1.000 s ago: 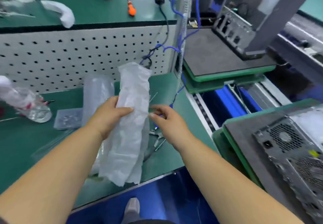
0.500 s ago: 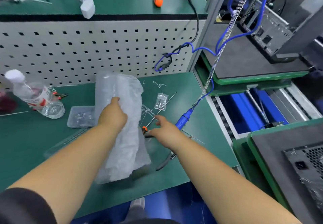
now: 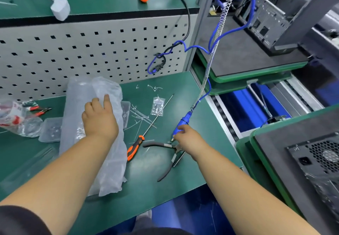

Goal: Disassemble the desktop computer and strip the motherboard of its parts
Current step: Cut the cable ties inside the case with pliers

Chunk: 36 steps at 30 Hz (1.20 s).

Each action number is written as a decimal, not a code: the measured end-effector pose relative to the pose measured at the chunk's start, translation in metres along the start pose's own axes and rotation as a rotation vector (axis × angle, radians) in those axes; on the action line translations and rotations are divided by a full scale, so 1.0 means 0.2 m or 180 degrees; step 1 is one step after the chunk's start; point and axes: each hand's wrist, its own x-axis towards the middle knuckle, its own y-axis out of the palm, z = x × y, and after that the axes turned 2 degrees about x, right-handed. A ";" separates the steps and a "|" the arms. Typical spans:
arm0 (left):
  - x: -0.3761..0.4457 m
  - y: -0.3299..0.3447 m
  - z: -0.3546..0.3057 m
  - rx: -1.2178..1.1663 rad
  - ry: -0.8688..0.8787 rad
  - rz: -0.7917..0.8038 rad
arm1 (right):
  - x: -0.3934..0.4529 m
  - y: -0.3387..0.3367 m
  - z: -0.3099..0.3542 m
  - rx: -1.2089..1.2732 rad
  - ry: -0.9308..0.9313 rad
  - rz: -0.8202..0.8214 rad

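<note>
Now the crumpled clear plastic bag (image 3: 95, 124), which a second ago was held up in the air between both hands, has been laid down on the green table (image 3: 156, 189). It is pressed flat under the left hand (image 3: 100, 117), whose fingers (image 3: 106, 100) lie straight and slightly apart on top of it. The right hand (image 3: 185, 136) has been moved off the bag, and its fingers are now curled round the blue electric screwdriver on its coiled cord (image 3: 183, 122). Just beside those fingers lie the grey-handled pliers (image 3: 165, 154) and the long orange-handled screwdriver (image 3: 136, 147). The grey desktop computer case (image 3: 315, 161) sits untouched, well to the right of the right hand, on its grey-topped pallet. Judging by this, packaging has been set aside and unscrewing the case is about to begin.
</note>
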 end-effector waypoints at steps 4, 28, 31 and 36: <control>-0.02 0.00 -0.09 0.0194 0.0209 -0.0155 | 0.00 -0.05 -0.02 0.0181 -0.0009 -0.0101; -0.20 0.15 -0.62 0.1108 0.2720 0.0847 | -0.32 -0.39 -0.39 0.1207 -0.0061 -0.0940; -0.22 0.09 -0.63 0.1287 0.2711 0.0582 | -0.38 -0.43 -0.45 0.1226 -0.0193 -0.0872; -0.29 -0.07 -0.62 0.1032 0.2642 0.0197 | -0.51 -0.52 -0.57 0.1325 -0.0343 -0.0865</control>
